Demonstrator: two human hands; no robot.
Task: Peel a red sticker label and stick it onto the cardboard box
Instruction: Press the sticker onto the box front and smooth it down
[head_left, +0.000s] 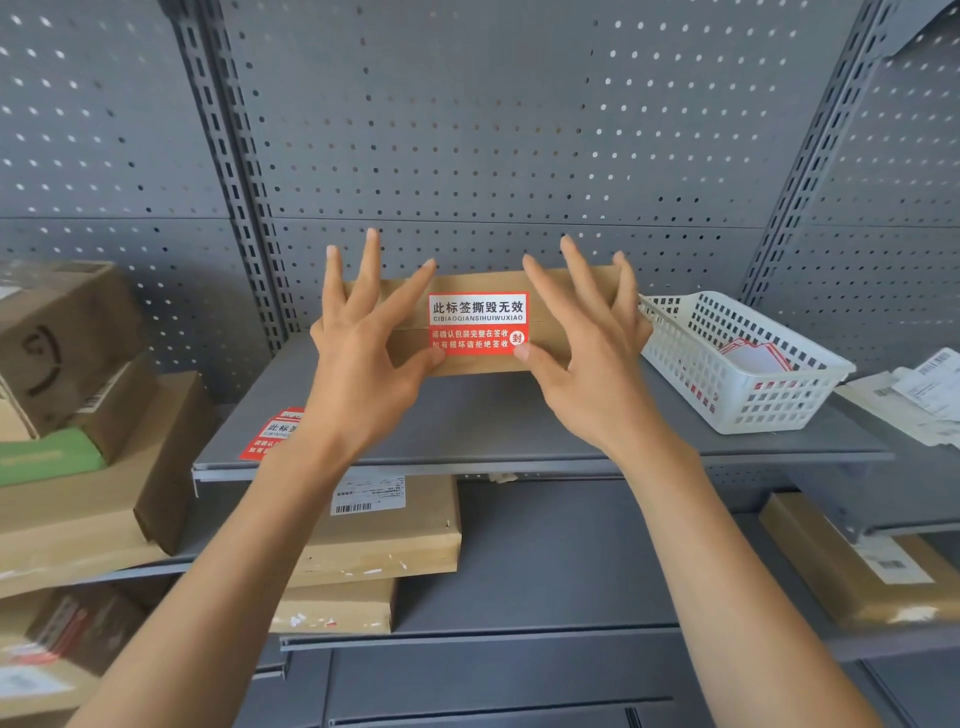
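Grey pegboard panels are backing the metal shelf (519, 421) I am working at, and the cardboard box (467, 283) is standing on it on edge, pushed back close to the panel, probably so my pressing has something to bear against.

From my head view, the red sticker label (478, 323) is lying flat on the box's front face, straddling what looks like the seam between its flaps, which suits a tamper seal. My left hand (358, 353) is spreading its fingers over the box's left end while the thumb is pressing the label's lower left corner. My right hand (587, 353) is mirroring it, with the thumb on the lower right corner and the fingers fanned over the right end. Neither hand is closing around anything; both are open and pressing. I judge I am smoothing the edges down, so the sticking is nearly done.

The label's white band is reading "此标签撕毁无效" with "CIBIAOQIANSIHUIWUXIAO" beneath, then two lines of white characters and a round "封" mark. More red labels (275, 431) are waiting on the shelf beside my left wrist. A white basket (737, 410) to the right is holding red-edged sheets, likely spent backings.
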